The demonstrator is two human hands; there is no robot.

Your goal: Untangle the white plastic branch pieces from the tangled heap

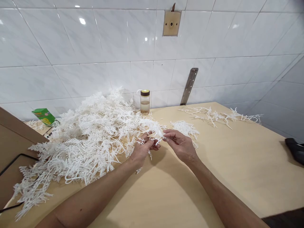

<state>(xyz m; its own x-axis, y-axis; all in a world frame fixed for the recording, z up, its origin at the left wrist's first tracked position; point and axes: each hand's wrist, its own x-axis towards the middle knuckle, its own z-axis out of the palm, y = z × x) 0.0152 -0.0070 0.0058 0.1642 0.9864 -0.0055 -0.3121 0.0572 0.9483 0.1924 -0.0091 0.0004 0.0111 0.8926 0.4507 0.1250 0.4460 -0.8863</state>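
Observation:
Between my two hands, just above the table, is a white plastic sprig [155, 128] with fine feathery branches. My left hand [142, 147] pinches its lower stems between thumb and fingers. On the other side, my right hand [181, 144] grips the sprig's edge with thumb and forefinger. A large heap of similar white sprigs [90, 129] spreads to the left, close beside my left hand. Just behind my right hand lies a smaller pile of feathery white sprigs [186, 127]. Bare white branched stems [218, 116] are strewn at the back right of the table.
A lidded bottle of liquid [145, 102] stands at the table's back edge, against the tiled wall. A metal bracket [189, 86] leans there too. At the left are a green box [44, 116] and a brown panel [16, 152]. A black object [294, 151] sits at the right edge.

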